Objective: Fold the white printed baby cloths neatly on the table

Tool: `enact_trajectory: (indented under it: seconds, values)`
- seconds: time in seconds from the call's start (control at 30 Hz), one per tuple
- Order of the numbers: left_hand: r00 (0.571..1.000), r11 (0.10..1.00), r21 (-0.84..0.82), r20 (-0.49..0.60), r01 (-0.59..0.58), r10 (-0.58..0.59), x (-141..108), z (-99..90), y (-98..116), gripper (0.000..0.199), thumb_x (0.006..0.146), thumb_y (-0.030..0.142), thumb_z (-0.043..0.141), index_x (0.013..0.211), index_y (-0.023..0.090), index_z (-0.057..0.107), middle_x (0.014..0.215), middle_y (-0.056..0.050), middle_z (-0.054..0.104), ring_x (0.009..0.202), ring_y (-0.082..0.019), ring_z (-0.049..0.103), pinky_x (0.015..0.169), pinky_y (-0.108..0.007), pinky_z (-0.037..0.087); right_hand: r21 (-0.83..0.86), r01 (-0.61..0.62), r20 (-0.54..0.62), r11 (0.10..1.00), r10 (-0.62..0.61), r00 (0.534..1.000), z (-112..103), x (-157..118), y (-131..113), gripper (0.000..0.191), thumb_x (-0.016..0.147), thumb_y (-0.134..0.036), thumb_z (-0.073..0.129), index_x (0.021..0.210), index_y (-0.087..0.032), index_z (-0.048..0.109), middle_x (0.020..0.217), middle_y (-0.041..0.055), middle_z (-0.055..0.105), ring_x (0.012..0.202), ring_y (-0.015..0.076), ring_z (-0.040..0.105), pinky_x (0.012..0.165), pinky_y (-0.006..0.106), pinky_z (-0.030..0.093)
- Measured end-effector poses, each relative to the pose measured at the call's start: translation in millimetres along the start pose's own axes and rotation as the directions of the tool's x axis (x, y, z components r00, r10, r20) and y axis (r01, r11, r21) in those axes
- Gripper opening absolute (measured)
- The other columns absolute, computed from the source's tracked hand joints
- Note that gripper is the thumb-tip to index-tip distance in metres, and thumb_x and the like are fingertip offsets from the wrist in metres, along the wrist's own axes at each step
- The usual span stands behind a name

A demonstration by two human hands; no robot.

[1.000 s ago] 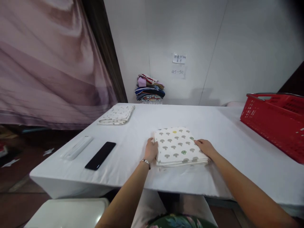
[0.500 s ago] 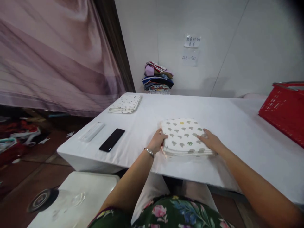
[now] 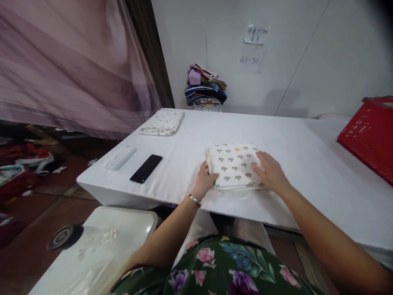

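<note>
A pale wall (image 3: 285, 24) backs the scene, with a sheer pinkish curtain (image 3: 76, 61) draped down the left. Below spreads the white-covered table (image 3: 276, 131), a red basket (image 3: 374, 135) near its right end and a white-topped seat or box (I cannot tell which) (image 3: 123, 221) by its near left corner. Behind the far edge rises a pile of folded clothes (image 3: 205, 88). The mushroom-print cloth (image 3: 236, 164) lies folded near the table's front edge, between the two hands. A second folded cloth (image 3: 164, 123), small-patterned, sits toward the far left corner. The hands are apart – the right hand (image 3: 272, 172) spread over the cloth's right edge, the left hand (image 3: 204, 180) at its left edge, thumb on top; whether its fingers pinch from beneath is hidden. Left of them lie a black phone (image 3: 146, 168) and, just beyond, a slim white object (image 3: 122, 157). Smallest, a silvery bracelet (image 3: 194, 200) circles the left wrist.
</note>
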State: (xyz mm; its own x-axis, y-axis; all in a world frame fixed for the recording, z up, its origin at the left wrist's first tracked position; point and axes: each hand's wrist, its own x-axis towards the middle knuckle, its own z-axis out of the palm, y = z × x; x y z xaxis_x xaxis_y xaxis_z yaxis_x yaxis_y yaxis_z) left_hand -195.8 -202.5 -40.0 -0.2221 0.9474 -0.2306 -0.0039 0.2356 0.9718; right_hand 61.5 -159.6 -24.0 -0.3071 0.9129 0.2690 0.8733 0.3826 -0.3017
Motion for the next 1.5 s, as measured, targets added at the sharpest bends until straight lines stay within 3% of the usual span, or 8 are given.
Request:
enact_trajectory:
  seconds: [0.17,0.3,0.47,0.77,0.97,1.17,1.3,1.5]
  values:
    - [0.955,0.88,0.394,-0.014,-0.266,0.295,-11,-2.7,-4,0.07,0.071,0.011,0.058,0.136,0.019,0.034,0.143,-0.013,0.034,0.129,-0.027,0.037,0.102,-0.04,0.039,-0.047,0.286,0.263,0.957,-0.264,0.928,23,-17,-31,0.059,0.091,-0.057,0.028,0.142,-0.027,0.031,0.148,0.007,0.028,0.137,0.0251,0.019,0.109,0.05,0.015]
    - [0.797,0.542,0.666,0.133,-0.512,0.589,-21,0.2,4,0.055,0.082,0.02,0.052,0.134,0.018,0.036,0.149,-0.012,0.023,0.138,-0.025,0.019,0.11,-0.046,0.026,-0.066,0.258,0.281,0.964,-0.23,0.932,23,-12,-37,0.06,0.09,-0.06,0.026,0.141,-0.029,0.034,0.151,0.0057,0.019,0.139,0.0259,0.013,0.109,0.05,0.015]
    - [0.789,0.321,0.766,0.37,-0.558,0.49,-25,9.1,-4,0.047,0.089,0.039,0.044,0.132,0.02,0.041,0.146,-0.01,0.032,0.137,-0.026,0.021,0.11,-0.053,0.021,-0.025,0.262,0.338,0.965,-0.239,0.91,26,-10,-37,0.063,0.088,-0.063,0.026,0.142,-0.029,0.031,0.151,0.0062,0.02,0.139,0.0265,0.013,0.109,0.052,0.012]
    - [0.855,0.344,0.802,0.363,-0.489,0.37,-23,7.4,-16,0.051,0.091,0.043,0.037,0.137,0.022,0.036,0.149,-0.006,0.025,0.139,-0.025,0.015,0.11,-0.053,0.019,-0.113,0.097,0.143,0.989,-0.081,0.986,22,83,-29,0.065,0.09,-0.059,0.022,0.144,-0.024,0.025,0.154,0.0059,0.002,0.14,0.0271,0.001,0.109,0.051,0.011]
    - [0.851,0.371,0.785,0.355,-0.496,0.386,-26,3.9,-21,0.051,0.091,0.04,0.036,0.138,0.022,0.035,0.15,-0.006,0.025,0.139,-0.024,0.015,0.111,-0.05,0.019,-0.237,-0.047,0.306,0.97,0.12,0.944,64,117,-6,0.063,0.09,-0.056,0.024,0.143,-0.022,0.028,0.151,0.0083,0.02,0.139,0.0277,0.011,0.107,0.056,0.01]
    - [0.873,0.567,0.67,0.297,-0.479,0.387,-5,-4.5,-8,0.044,0.089,0.044,0.041,0.127,0.024,0.048,0.141,-0.007,0.041,0.134,-0.023,0.031,0.109,-0.05,0.022,0.073,-0.198,0.221,0.978,0.177,0.959,48,126,22,0.06,0.088,-0.055,0.028,0.138,-0.023,0.039,0.15,0.0052,0.023,0.139,0.0241,0.014,0.111,0.043,0.015]
    - [0.891,0.717,0.568,0.066,-0.404,0.449,46,-13.3,14,0.044,0.085,0.044,0.046,0.12,0.018,0.053,0.131,-0.012,0.05,0.123,-0.023,0.044,0.103,-0.041,0.033,0.31,-0.504,0.219,0.806,0.456,0.863,25,131,55,0.063,0.084,-0.054,0.042,0.133,-0.016,0.044,0.138,0.0159,0.043,0.123,0.0293,0.044,0.099,0.044,0.038]
    - [1.0,0.885,0.464,0.009,-0.014,0.011,110,-11.1,35,0.048,0.076,0.056,0.054,0.098,0.013,0.058,0.104,-0.016,0.063,0.1,-0.03,0.058,0.083,-0.039,0.042,0.355,-0.669,0.444,0.653,0.512,0.736,23,133,72,0.059,0.07,-0.057,0.062,0.109,-0.013,0.061,0.101,0.0172,0.067,0.082,0.0257,0.066,0.066,0.039,0.054]
